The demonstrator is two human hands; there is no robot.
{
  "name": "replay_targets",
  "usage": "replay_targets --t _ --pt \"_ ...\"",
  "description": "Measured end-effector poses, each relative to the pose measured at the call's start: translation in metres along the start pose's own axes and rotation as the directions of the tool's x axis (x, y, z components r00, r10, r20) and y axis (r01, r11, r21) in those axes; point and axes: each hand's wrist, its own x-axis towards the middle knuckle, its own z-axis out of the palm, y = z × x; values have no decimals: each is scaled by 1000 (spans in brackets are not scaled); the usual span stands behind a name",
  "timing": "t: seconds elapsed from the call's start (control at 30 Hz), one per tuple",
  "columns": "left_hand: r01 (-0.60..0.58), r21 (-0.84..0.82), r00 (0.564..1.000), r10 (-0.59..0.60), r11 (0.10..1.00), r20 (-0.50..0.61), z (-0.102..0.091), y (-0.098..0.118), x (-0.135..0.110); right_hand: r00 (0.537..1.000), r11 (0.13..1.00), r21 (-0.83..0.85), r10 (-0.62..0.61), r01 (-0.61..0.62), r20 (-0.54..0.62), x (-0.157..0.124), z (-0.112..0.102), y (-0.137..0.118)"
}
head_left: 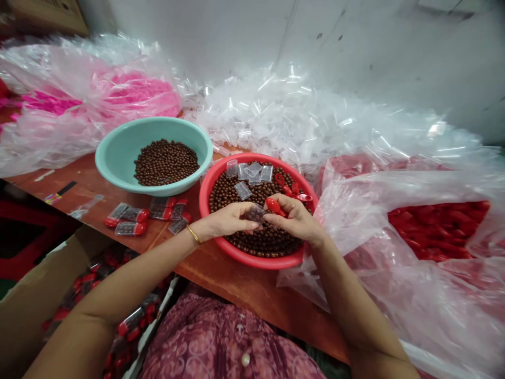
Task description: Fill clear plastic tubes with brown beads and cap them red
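Over the red basin (204,197), my left hand (232,218) grips a small clear plastic case (255,212) with dark brown balls showing inside. My right hand (295,218) pinches a red cap (275,206) close beside that case; whether the two touch I cannot tell. Brown balls (272,246) fill much of the basin. On top of them lie several empty clear cases (243,190) toward the back left and several red caps (290,188) toward the back right.
A turquoise basin (108,158) holds more brown balls. Filled red-capped cases (130,228) lie on the table (236,295), and others fill a cardboard box (51,279) below. Clear cases (268,105) heap along the wall. Plastic bags hold red caps (437,231) and pink pieces (134,95).
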Motion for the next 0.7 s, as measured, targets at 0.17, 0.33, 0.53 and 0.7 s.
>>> replay_targets --t 0.17,0.33,0.53,0.7 --pt "-22 -22 991 19 1000 -129 1 -2 1 958 928 279 277 -246 -76 0 1 9" --pt "-6 61 989 15 998 -146 2 -3 0 868 830 453 453 -327 -203 3 -9 24" --pt "35 89 998 -30 995 -50 3 0 -2 916 982 101 183 -157 -356 6 0 11" --pt "14 -126 997 -23 992 -76 0 2 -3 938 998 19 -49 59 -342 6 19 6"
